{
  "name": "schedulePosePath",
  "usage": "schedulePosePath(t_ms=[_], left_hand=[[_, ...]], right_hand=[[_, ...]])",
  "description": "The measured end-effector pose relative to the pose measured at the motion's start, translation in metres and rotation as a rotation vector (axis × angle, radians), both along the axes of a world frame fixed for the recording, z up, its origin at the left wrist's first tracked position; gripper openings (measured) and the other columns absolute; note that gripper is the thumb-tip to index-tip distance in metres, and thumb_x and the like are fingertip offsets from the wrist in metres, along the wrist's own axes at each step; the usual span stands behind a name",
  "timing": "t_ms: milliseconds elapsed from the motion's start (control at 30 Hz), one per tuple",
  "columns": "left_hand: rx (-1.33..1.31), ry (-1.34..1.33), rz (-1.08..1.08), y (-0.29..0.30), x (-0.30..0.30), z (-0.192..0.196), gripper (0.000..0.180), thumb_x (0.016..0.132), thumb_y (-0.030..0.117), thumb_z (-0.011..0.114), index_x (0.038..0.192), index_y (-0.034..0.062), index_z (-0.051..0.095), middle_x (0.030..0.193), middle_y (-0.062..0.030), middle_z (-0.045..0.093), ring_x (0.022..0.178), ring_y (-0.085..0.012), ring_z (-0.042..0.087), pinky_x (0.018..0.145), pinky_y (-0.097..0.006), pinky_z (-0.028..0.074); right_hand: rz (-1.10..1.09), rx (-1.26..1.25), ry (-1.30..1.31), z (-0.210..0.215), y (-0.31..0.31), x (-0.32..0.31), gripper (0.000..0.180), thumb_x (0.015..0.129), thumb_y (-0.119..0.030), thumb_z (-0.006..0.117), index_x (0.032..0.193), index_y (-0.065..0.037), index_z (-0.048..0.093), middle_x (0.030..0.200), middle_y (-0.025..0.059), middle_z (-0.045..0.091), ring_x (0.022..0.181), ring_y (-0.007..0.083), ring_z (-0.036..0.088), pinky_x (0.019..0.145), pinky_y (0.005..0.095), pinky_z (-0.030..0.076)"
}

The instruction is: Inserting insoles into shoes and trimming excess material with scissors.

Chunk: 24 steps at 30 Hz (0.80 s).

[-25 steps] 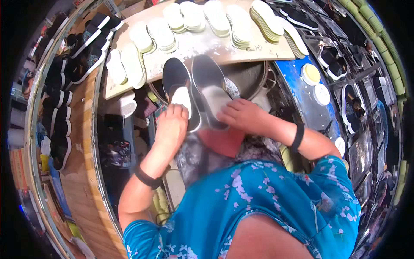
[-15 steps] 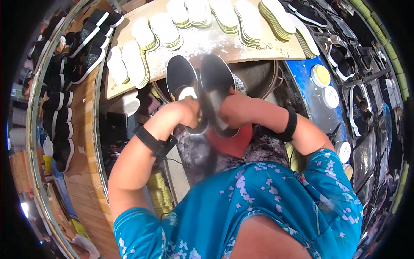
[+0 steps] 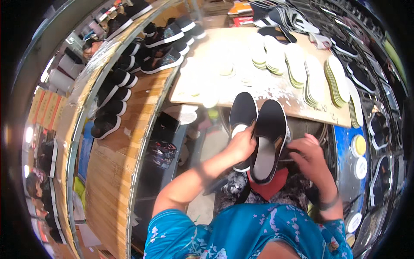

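Observation:
My left hand (image 3: 242,146) is closed on a pair of black slip-on shoes, its fingers at their inner sides. The left shoe (image 3: 243,110) shows a white patch at its opening under my hand. Beside it, the right shoe (image 3: 271,118) has a grey insole and a pale sole edge. Both point away from me, above my lap. My right hand (image 3: 308,156) is apart from the right shoe, just to its right, with the fingers loosely bent and nothing seen in them. A red patch (image 3: 271,184) lies below the shoes on dark patterned cloth.
Beyond the shoes, a wooden board (image 3: 319,113) carries stacks of white insoles (image 3: 336,82) and white scraps. Black shoes (image 3: 161,60) line a cardboard-covered shelf (image 3: 114,172) at left. Round tubs (image 3: 360,167) stand on a blue surface at right, near a rack of shoes.
My right hand has come off the right shoe and moved to its right. My left hand now holds the pair. The view has swung left, showing more of the shelf.

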<state>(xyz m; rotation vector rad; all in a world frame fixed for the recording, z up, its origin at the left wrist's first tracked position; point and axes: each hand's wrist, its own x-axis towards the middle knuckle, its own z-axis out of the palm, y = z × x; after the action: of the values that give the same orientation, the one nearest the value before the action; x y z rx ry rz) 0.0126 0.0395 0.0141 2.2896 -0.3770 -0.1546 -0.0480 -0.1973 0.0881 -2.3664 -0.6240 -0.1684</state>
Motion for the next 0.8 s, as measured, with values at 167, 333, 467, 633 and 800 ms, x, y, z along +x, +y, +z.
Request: schedulePosePath(t_ms=[167,333,467,633,800], left_hand=[[-0.042,-0.116,0.283,0.099,-0.014,0.056,0.054,0.08,0.008,0.053,0.13,-0.0017,0.037,0.099,-0.0125,0.06,0.089,-0.0147,0.056,0.079,-0.027,0.045],[-0.166,-0.052,0.715,0.236,0.05,0.078,0.04,0.078,0.013,0.055,0.113,-0.0046,0.051,0.089,-0.0084,0.061,0.078,-0.0134,0.056,0.071,-0.027,0.045],[0.324,-0.094,0.956,0.337,0.128,0.085,0.03,0.067,0.023,0.063,0.084,-0.0021,0.064,0.075,-0.0175,0.064,0.066,-0.0185,0.06,0.06,-0.034,0.046],[0.519,-0.711,0.687,0.293,0.164,0.094,0.038,0.085,0.014,0.053,0.118,-0.0037,0.046,0.109,-0.0222,0.057,0.095,-0.0312,0.058,0.081,-0.037,0.046],[-0.024,-0.384,0.036,0.076,0.104,0.015,0.023,0.089,0.008,0.047,0.108,-0.0057,0.052,0.106,-0.0169,0.058,0.098,-0.0223,0.057,0.085,-0.032,0.043]], right_hand=[[-0.15,-0.088,0.038,-0.015,-0.025,0.001,0.017,0.07,-0.006,0.063,0.087,-0.006,0.063,0.087,0.0114,0.063,0.089,0.0293,0.058,0.092,0.043,0.038],[-0.161,-0.126,0.264,-0.028,-0.022,0.013,0.02,0.067,-0.01,0.065,0.086,-0.006,0.064,0.084,0.0129,0.062,0.085,0.0331,0.056,0.082,0.0414,0.042],[-0.016,-0.165,0.177,-0.033,-0.027,0.038,0.021,0.069,-0.013,0.062,0.089,-0.005,0.063,0.084,0.0137,0.061,0.084,0.0325,0.055,0.08,0.0412,0.041],[-0.041,-0.169,0.163,-0.039,-0.074,0.062,0.023,0.071,-0.012,0.064,0.09,-0.002,0.06,0.088,0.0127,0.059,0.088,0.0317,0.054,0.079,0.0407,0.044],[-0.71,-0.121,-0.043,-0.014,-0.216,0.116,0.022,0.075,-0.013,0.056,0.095,-0.006,0.063,0.092,0.0168,0.062,0.085,0.0309,0.059,0.075,0.0368,0.047]])
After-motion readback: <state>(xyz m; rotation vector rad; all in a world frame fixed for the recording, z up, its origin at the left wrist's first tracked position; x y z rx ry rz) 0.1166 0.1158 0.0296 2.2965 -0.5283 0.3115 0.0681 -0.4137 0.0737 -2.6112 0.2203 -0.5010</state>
